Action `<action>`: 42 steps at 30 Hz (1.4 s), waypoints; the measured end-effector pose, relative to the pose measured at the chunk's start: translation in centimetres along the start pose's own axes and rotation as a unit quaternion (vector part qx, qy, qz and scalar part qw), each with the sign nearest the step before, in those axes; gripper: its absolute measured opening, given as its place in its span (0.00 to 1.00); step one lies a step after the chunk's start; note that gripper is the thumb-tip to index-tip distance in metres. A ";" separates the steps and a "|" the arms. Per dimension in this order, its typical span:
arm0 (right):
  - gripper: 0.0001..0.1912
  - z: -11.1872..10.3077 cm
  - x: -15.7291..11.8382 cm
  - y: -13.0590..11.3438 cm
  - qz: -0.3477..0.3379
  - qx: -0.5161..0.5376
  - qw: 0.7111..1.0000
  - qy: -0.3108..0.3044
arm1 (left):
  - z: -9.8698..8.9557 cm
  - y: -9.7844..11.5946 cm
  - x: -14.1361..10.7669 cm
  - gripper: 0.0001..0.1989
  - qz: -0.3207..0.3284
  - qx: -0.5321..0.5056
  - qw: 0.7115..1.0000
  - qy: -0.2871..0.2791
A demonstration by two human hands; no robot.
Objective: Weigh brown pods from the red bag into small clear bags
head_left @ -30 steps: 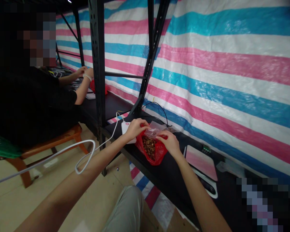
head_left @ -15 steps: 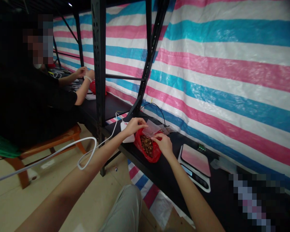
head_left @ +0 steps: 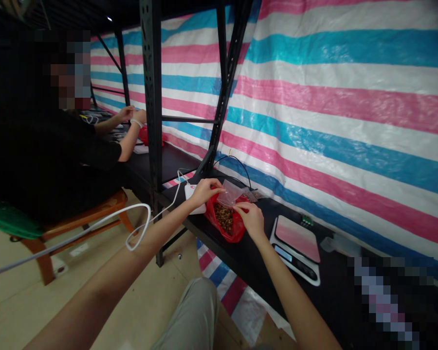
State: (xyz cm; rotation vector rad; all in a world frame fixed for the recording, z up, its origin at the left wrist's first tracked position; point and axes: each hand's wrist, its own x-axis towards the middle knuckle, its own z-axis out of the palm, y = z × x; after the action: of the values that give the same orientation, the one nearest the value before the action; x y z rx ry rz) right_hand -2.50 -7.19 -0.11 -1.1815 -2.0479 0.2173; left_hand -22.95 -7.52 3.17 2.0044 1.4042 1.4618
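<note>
A small clear plastic bag (head_left: 229, 193) is stretched between my two hands, above a red bag (head_left: 237, 232) of small brown pieces (head_left: 224, 217). My left hand (head_left: 207, 191) pinches the clear bag at its left edge, over a white device (head_left: 196, 208) with a cable. On the other side, my right hand (head_left: 250, 218) grips the lower right edge with thumb and finger. Right of that hand lies a white kitchen scale (head_left: 297, 245) with a lit display and nothing on its plate.
A black metal post (head_left: 152, 97) rises beyond my left hand. At the left, a person in black (head_left: 58, 155) sits on a wooden chair (head_left: 83, 214). A white cable (head_left: 95, 226) loops over my left forearm. Behind the black table (head_left: 241, 262) hangs striped sheeting (head_left: 332, 97).
The whole view has shifted slightly. Both hands still hold the clear bag over the red bag, and the clear bag's shape has changed a little.
</note>
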 end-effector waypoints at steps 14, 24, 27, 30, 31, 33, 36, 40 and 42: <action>0.10 -4.3 -0.7 1.3 -0.021 0.064 0.996 0.065 | 2.4 1.5 1.2 0.13 0.004 -0.016 0.996 -0.092; 0.14 -8.4 -3.2 5.1 0.038 0.160 0.985 0.059 | 7.2 5.4 1.6 0.13 0.045 -0.002 0.993 -0.111; 0.15 -8.0 -2.8 5.1 0.051 0.181 0.980 0.064 | 7.4 5.0 1.7 0.13 0.025 -0.007 0.991 -0.132; 0.16 -8.0 -2.4 5.3 0.078 0.201 0.973 0.077 | 7.9 5.2 1.7 0.13 0.017 -0.024 0.986 -0.163; 0.16 -8.2 -2.4 5.6 0.087 0.209 0.971 0.078 | 8.3 5.4 1.7 0.13 0.020 -0.036 0.985 -0.169; 0.16 -8.8 -2.4 6.3 0.099 0.228 0.966 0.073 | 9.6 5.8 1.7 0.13 0.030 -0.069 0.983 -0.167; 0.15 -10.7 -2.5 8.2 0.106 0.239 0.963 0.070 | 12.5 6.6 2.1 0.15 0.029 -0.105 0.980 -0.169; 0.17 -14.4 -2.6 11.4 0.107 0.245 0.962 0.058 | 17.0 7.7 3.5 0.16 0.025 -0.148 0.968 -0.202; 0.20 -16.3 -3.0 12.8 0.124 0.256 0.955 0.087 | 19.2 8.2 4.3 0.16 0.039 -0.171 0.958 -0.228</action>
State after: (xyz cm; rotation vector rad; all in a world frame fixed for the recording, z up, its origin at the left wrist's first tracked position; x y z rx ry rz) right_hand 18.06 -5.83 3.65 -1.0756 -1.5527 0.6953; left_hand -2.28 -2.37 2.83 2.0122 0.8291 1.0791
